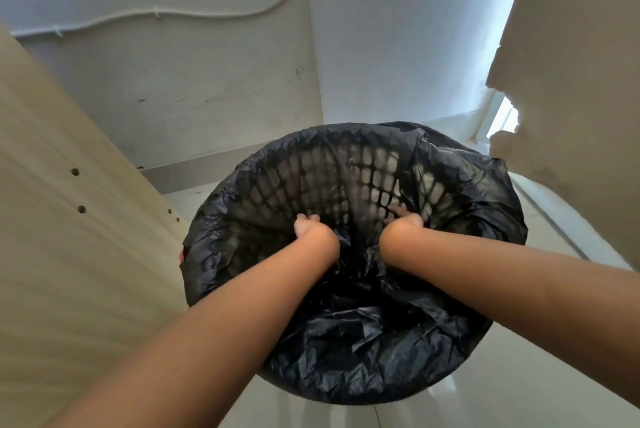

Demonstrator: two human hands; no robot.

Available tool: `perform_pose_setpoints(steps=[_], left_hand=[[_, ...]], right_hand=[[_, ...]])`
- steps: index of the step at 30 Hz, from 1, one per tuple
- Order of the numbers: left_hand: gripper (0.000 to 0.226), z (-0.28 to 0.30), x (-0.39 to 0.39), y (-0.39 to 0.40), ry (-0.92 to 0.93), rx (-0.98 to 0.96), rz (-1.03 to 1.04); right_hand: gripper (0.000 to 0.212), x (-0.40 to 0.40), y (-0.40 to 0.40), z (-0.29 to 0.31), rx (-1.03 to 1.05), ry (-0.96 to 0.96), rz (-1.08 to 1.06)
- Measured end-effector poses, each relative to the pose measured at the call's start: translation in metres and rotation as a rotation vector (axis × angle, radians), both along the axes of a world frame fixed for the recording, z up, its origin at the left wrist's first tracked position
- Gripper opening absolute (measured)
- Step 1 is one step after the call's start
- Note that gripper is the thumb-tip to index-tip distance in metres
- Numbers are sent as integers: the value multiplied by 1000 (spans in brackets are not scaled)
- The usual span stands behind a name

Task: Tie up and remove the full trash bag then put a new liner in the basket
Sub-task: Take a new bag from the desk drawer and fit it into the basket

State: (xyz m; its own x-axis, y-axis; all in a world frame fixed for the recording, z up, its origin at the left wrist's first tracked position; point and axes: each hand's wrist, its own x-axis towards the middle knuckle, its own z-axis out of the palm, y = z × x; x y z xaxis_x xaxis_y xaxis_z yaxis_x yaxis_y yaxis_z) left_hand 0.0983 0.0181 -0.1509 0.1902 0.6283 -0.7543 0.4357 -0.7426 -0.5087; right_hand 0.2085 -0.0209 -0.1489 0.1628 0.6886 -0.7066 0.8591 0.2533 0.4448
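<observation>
Liner (363, 317) already draped over basket (332, 168) rim, full bag gone from view. Both hands, left (306, 225) & right (403, 218), deep inside basket pushing plastic down; finger spread can't tell. Left: seat bottom.

The basket (346, 171) stands on the floor (519, 375) before the wall (207, 74). The liner (381, 334) lies in the basket and over its rim. A wooden panel (69, 220) stands left of the basket; both hands reach into it.
</observation>
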Motion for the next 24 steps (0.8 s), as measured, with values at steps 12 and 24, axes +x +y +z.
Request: perform_pose_setpoints(steps=[12, 24], left_hand=[[61, 42, -34, -29, -220, -230, 108], [54, 135, -107, -125, -1125, -376, 405]], right_hand=[[47, -24, -10, 27, -127, 240, 176], [84, 25, -119, 129, 81, 944, -67]])
